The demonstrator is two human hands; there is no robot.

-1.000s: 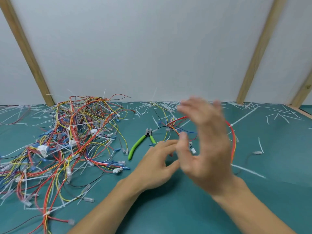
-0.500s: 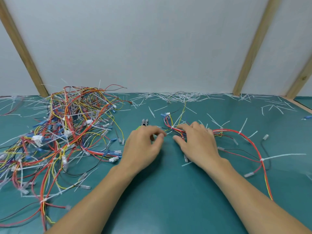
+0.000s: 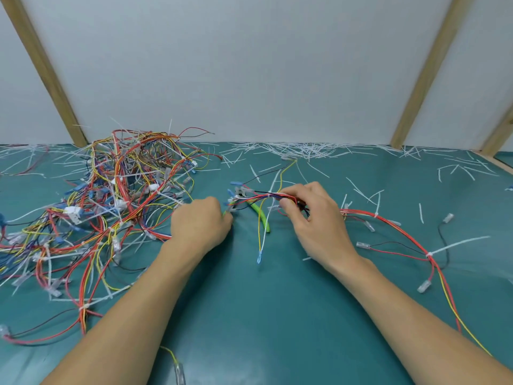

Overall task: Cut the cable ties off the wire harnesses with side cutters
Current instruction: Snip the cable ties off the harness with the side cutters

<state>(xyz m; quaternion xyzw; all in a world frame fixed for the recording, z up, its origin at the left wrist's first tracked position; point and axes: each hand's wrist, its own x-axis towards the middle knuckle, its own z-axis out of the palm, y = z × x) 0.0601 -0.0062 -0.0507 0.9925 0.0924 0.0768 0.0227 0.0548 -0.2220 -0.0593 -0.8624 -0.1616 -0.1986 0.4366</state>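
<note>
Left hand (image 3: 201, 225), fingers curled, grips one green handle of the side cutters (image 3: 260, 215) on the green table (image 3: 263, 315). Right hand (image 3: 312, 215) pinches the lifted wire harness (image 3: 388, 226) at its bundled end. Tangled harness pile (image 3: 111, 195) lies left; cut cable ties (image 3: 308, 148) litter the far edge.

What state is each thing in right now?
Left hand: curled on one green cutter handle.
Right hand: pinching a harness, lifted off the mat.
Cutters: under the harness, handles spread.
Harness: ties still on.
Pile: tangled, on the left.
Cut ties: scattered along the wall.
</note>
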